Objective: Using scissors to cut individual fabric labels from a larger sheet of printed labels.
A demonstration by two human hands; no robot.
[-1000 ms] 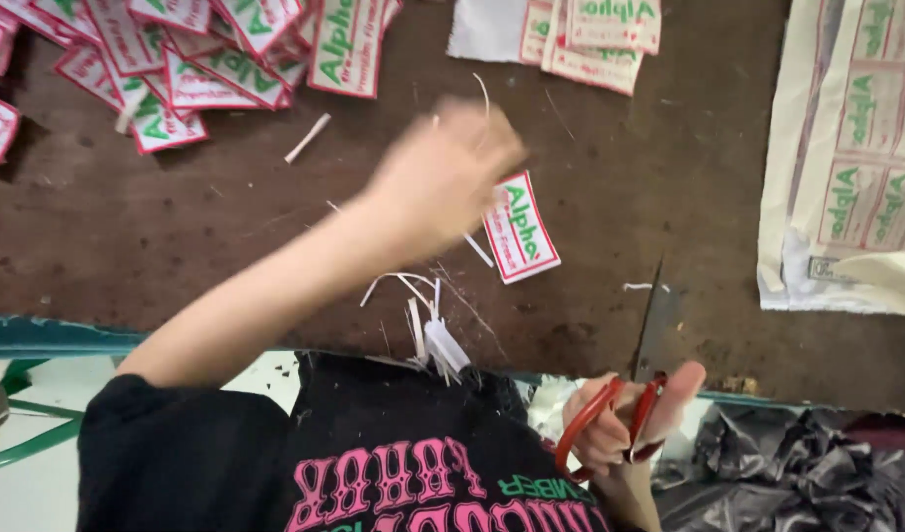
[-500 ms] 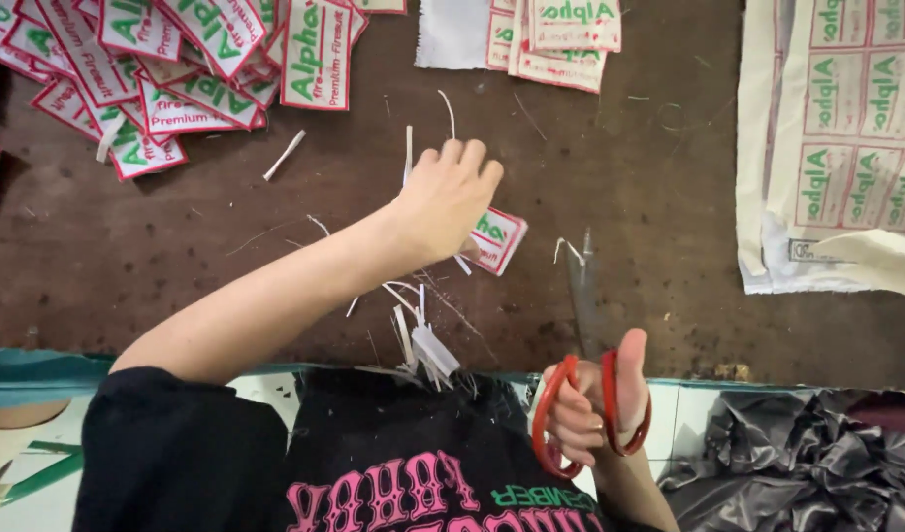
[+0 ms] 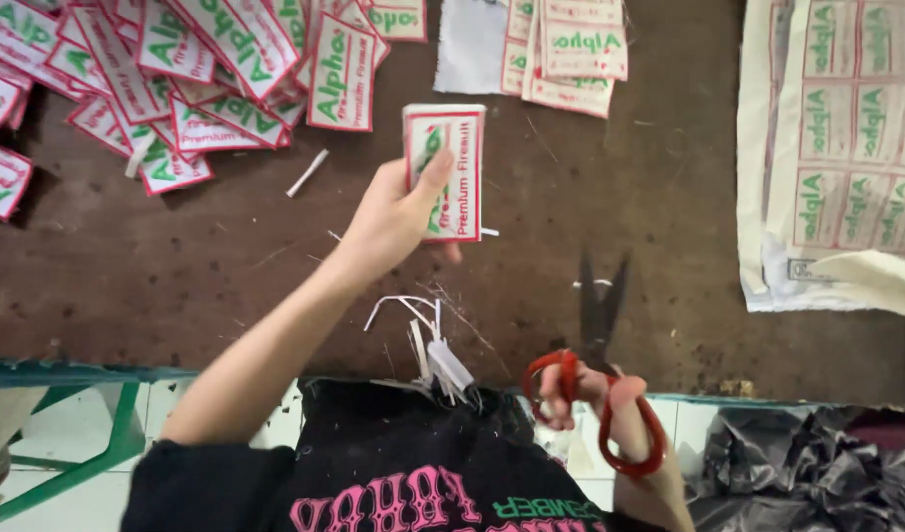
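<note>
1. Dark brown worktable (image 3: 226, 286), worn and scuffed, with a teal-painted front edge; white floor tiles show below it, seen from a head camera looking down.
2. Left hand (image 3: 393, 212): raised over the middle of the table, thumb and fingers pinched on the lower part of a cut label (image 3: 445, 167). That label is a white rectangle with a red border and green and red print, held upright clear of the tabletop.
3. Right hand (image 3: 595, 394): low at the table's near edge, fingers hooked through the red loops of a pair of scissors (image 3: 600, 345). The dark blades point away from the person, slightly parted, over the table surface.
4. Pile of cut labels (image 3: 177, 79): same red-bordered kind, heaped and overlapping at the far left of the table.
5. Smaller stack of labels (image 3: 566, 54): at the far edge, middle, lying partly on a white scrap.
6. Uncut sheet of labels (image 3: 837, 148): pale fabric printed in rows, at the right side of the table (its near corner is curled over).
7. White trimmings (image 3: 433, 345): thin offcut strips, scattered at the near edge between the two hands; one more strip (image 3: 307, 172) lies beside the pile.
8. Black shirt (image 3: 403, 473) with pink and green print, at the bottom of the view.
9. Black plastic bag (image 3: 797, 473): crumpled, bottom right, below the table edge.
</note>
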